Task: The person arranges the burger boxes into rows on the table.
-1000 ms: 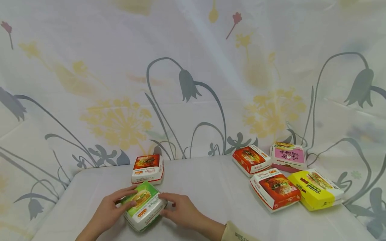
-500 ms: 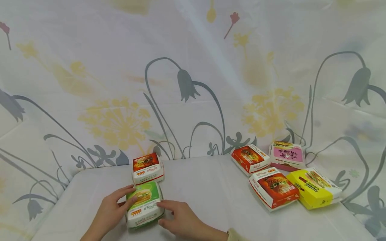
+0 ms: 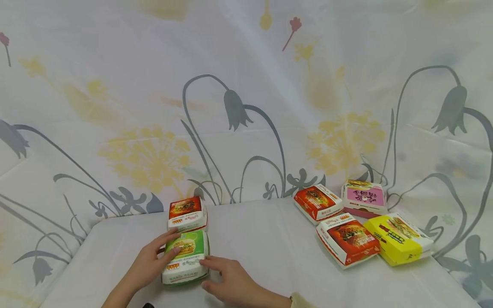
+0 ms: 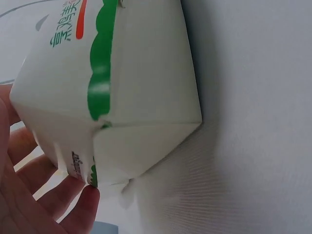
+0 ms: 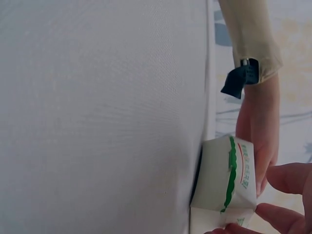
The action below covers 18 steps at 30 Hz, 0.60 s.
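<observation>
In the head view there are six burger boxes on the white table: one green box, three red ones, one pink box and one yellow box. A single red box sits at the left, right behind the green box; whether they touch I cannot tell. The other two, a rear red box and a front red box, stand at the right with the pink and yellow. Two hands meet the green box: the left hand, half open, lays its thumb on the lid with fingers by the far left corner; the right hand, loosely open, has its index fingertip on the right edge

The left wrist view counts one box, the green-trimmed one, with slightly bent fingertips against its wall

The right wrist view shows that box too, the right fingers apart around its corner
</observation>
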Tool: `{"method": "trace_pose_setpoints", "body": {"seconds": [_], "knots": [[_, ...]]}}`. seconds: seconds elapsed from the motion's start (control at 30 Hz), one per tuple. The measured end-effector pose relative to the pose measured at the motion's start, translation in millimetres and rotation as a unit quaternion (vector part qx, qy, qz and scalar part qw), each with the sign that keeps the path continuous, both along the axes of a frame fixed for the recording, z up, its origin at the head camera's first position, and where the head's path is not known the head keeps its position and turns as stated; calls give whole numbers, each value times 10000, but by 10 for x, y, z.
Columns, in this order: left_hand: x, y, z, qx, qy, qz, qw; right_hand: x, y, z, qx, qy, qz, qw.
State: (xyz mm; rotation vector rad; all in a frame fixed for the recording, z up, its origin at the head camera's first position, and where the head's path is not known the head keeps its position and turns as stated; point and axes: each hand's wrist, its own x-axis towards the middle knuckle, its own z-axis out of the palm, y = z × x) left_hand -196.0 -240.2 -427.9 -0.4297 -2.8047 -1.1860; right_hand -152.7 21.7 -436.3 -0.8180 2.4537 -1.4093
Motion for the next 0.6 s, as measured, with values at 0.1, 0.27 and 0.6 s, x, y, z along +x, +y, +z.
{"method": "trace_pose_setpoints", "body": {"seconds": [0.1, 0.27, 0.6], "knots": [[-28, -15, -13, -13, -40, 15, 10000, 10, -19, -7, -71, 37, 56, 10000], [-36, -31, -51, -64, 206, 100, 9997, 1, -61, -8, -109, 146, -23, 9998], [51, 46, 7, -1048, 1326, 732, 9829, -66, -154, -22, -147, -241, -476, 9985]]}}
